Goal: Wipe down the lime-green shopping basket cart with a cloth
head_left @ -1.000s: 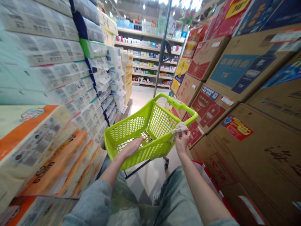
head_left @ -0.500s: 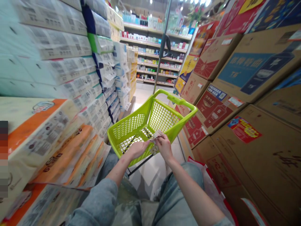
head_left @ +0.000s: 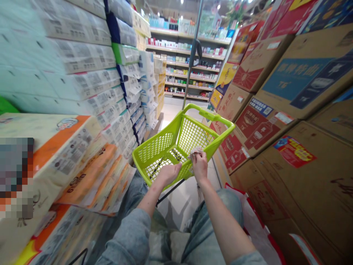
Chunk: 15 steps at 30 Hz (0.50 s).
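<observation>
A lime-green basket cart point(head_left: 162, 141) stands tilted before me, its handle pointing away. Over its near right rim, my right hand point(head_left: 199, 165) pinches a crumpled whitish cloth point(head_left: 195, 151), part of which hangs below the fingers. My left hand point(head_left: 168, 174) is at the near rim, left of the right hand and apart from it. Its fingers are curled closed, and what they hold, if anything, is too small to make out.
Packs of tissue point(head_left: 91, 55) are stacked high on the left, with orange packs point(head_left: 88, 176) nearer. Cardboard boxes point(head_left: 292, 147) rise on the right. A metal pole point(head_left: 190, 73) and product shelves point(head_left: 176, 48) stand beyond the cart.
My hands have come apart; the right one, with the cloth, has moved up and right, away from the left. The whole view has shifted slightly.
</observation>
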Available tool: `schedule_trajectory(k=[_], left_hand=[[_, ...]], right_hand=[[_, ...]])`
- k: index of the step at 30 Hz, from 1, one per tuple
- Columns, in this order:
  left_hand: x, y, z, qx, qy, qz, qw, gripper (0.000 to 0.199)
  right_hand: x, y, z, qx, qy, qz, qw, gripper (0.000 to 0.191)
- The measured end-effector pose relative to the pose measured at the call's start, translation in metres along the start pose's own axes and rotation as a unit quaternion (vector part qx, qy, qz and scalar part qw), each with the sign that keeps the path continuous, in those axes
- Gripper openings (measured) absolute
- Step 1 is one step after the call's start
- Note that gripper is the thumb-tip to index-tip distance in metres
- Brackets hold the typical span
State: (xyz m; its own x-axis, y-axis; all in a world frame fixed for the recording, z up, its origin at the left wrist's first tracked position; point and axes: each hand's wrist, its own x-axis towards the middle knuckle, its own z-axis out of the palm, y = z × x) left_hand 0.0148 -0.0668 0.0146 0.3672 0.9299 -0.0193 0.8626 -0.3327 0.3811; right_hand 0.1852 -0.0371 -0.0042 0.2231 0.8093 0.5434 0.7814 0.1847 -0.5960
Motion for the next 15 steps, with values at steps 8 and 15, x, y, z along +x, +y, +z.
schedule_trajectory(k=[8, 15], left_hand=[[-0.014, 0.015, 0.001, 0.019, 0.068, -0.108, 0.992, 0.079], [-0.026, 0.034, 0.009, -0.047, 0.119, -0.152, 0.98, 0.069]], right_hand=[[-0.013, -0.013, 0.003, -0.025, 0.014, 0.011, 1.0, 0.029], [-0.011, -0.006, -0.003, -0.073, -0.01, 0.021, 0.997, 0.029]])
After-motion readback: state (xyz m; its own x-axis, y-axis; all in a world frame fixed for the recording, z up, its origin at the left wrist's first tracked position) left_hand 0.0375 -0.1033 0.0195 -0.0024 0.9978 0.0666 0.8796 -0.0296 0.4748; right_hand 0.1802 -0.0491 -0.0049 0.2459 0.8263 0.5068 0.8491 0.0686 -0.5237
